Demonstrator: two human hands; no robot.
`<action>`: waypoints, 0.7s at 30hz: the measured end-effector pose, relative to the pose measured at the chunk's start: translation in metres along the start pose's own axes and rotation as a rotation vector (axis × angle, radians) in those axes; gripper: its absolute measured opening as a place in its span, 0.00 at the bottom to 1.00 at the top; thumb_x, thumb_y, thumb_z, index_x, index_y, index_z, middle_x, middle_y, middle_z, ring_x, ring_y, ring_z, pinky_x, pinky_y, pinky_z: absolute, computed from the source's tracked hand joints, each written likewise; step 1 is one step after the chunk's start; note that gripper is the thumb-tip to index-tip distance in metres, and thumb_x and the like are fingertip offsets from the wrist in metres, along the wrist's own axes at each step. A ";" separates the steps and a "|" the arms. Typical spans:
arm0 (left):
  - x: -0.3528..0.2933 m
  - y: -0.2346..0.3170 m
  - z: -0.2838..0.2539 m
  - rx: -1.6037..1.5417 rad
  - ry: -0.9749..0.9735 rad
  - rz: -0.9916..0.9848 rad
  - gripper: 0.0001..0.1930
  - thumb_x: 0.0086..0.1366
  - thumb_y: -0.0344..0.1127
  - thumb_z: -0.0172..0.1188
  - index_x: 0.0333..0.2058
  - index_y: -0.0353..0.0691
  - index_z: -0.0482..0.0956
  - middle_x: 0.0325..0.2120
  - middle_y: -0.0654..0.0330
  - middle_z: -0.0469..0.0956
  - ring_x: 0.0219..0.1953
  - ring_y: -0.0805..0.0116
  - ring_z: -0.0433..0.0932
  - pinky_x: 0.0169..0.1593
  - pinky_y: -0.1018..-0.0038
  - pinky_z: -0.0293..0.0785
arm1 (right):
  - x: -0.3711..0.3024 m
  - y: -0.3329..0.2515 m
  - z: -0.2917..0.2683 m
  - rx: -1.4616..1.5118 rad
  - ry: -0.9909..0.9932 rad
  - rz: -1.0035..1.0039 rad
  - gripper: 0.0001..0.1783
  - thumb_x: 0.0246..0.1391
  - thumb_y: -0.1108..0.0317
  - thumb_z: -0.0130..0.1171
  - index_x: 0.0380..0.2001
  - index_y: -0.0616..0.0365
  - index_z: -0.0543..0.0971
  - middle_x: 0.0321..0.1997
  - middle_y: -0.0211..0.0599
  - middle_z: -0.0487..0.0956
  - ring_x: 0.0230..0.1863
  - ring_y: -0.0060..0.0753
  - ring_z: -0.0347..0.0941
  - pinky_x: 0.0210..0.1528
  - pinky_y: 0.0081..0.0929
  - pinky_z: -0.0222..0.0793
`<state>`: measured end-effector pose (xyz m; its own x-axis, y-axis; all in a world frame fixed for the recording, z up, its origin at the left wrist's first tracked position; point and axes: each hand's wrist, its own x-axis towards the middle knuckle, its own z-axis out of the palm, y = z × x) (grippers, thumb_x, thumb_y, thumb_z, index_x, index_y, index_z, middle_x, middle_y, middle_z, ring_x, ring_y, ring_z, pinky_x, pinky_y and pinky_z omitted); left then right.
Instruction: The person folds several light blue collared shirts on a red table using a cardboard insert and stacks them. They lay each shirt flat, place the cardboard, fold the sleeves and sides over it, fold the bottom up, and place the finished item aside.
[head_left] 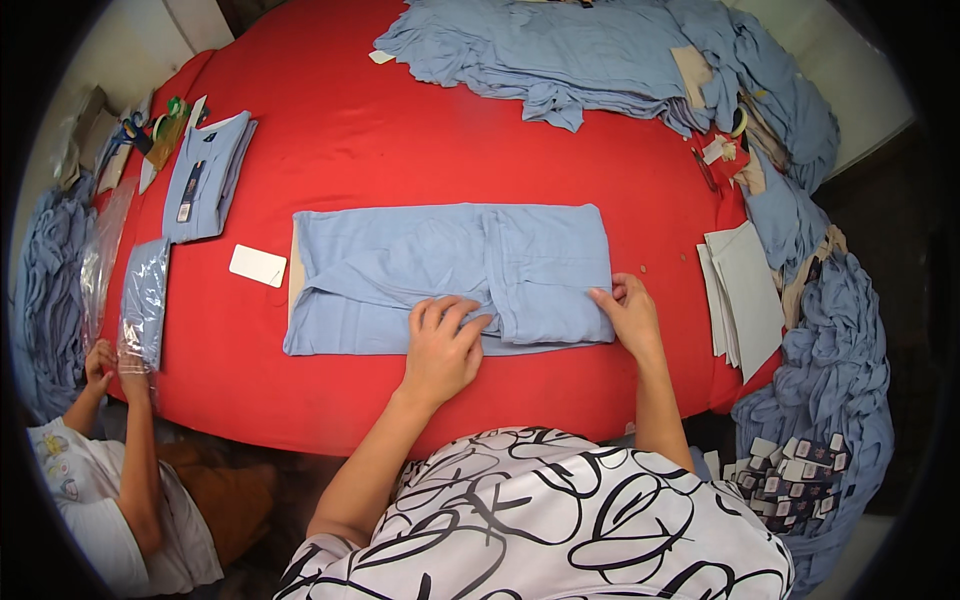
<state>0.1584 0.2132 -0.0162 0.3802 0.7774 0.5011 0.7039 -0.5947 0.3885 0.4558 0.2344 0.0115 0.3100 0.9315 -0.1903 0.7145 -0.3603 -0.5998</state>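
A light blue garment (400, 265) lies part-folded across the middle of the red table (400, 130), with a beige card edge showing at its left end. My left hand (442, 345) presses flat on its lower edge near the centre, fingers spread. My right hand (628, 310) grips the lower right corner of the folded cloth between thumb and fingers.
A folded blue shirt (205, 175) and a bagged one (145, 300) lie at the left, where another person's hands (110, 360) hold the bag. A white card (258, 265) lies nearby. A blue garment heap (600, 55) fills the far side; grey card sheets (745, 295) sit right.
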 end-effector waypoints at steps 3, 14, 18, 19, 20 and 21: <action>0.014 0.020 -0.017 -0.151 0.066 -0.081 0.19 0.54 0.32 0.65 0.47 0.38 0.80 0.47 0.54 0.76 0.50 0.55 0.72 0.55 0.60 0.66 | 0.004 0.011 0.011 -0.077 0.090 -0.181 0.20 0.53 0.63 0.67 0.42 0.67 0.76 0.34 0.37 0.77 0.35 0.27 0.74 0.40 0.26 0.72; 0.082 0.023 -0.060 -0.966 -0.016 -0.662 0.20 0.65 0.44 0.64 0.48 0.35 0.80 0.36 0.57 0.82 0.38 0.68 0.79 0.45 0.70 0.75 | -0.048 -0.112 0.007 1.118 -0.634 -0.435 0.22 0.59 0.74 0.54 0.57 0.63 0.67 0.58 0.49 0.75 0.49 0.29 0.74 0.48 0.26 0.71; 0.059 -0.073 -0.118 -0.605 0.062 -0.845 0.17 0.62 0.40 0.65 0.45 0.35 0.81 0.34 0.57 0.83 0.35 0.66 0.80 0.44 0.68 0.76 | -0.038 -0.106 0.005 1.098 -0.569 -0.329 0.22 0.62 0.71 0.51 0.59 0.63 0.66 0.58 0.48 0.75 0.52 0.33 0.75 0.48 0.28 0.72; 0.041 -0.110 -0.131 -0.437 0.042 -0.898 0.17 0.61 0.39 0.65 0.45 0.34 0.81 0.36 0.55 0.82 0.36 0.62 0.80 0.45 0.67 0.76 | -0.036 -0.102 0.008 0.994 -0.591 -0.293 0.23 0.63 0.71 0.52 0.60 0.64 0.67 0.58 0.48 0.75 0.54 0.35 0.74 0.51 0.29 0.72; 0.016 -0.144 -0.131 -0.269 0.022 -0.953 0.18 0.60 0.39 0.66 0.45 0.34 0.81 0.38 0.53 0.82 0.38 0.58 0.80 0.45 0.66 0.76 | -0.036 -0.103 0.014 0.912 -0.620 -0.279 0.23 0.63 0.70 0.52 0.60 0.64 0.68 0.60 0.48 0.73 0.55 0.35 0.74 0.52 0.29 0.73; -0.005 -0.163 -0.128 -0.067 0.006 -0.946 0.18 0.59 0.39 0.66 0.44 0.33 0.81 0.40 0.51 0.81 0.39 0.55 0.80 0.46 0.65 0.76 | -0.036 -0.106 0.020 0.831 -0.641 -0.263 0.23 0.63 0.70 0.52 0.60 0.65 0.68 0.62 0.49 0.71 0.56 0.35 0.74 0.53 0.30 0.73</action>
<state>-0.0352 0.2799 0.0174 -0.3339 0.9418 -0.0405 0.6821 0.2710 0.6792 0.3566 0.2400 0.0659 -0.3495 0.9143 -0.2048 -0.0125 -0.2231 -0.9747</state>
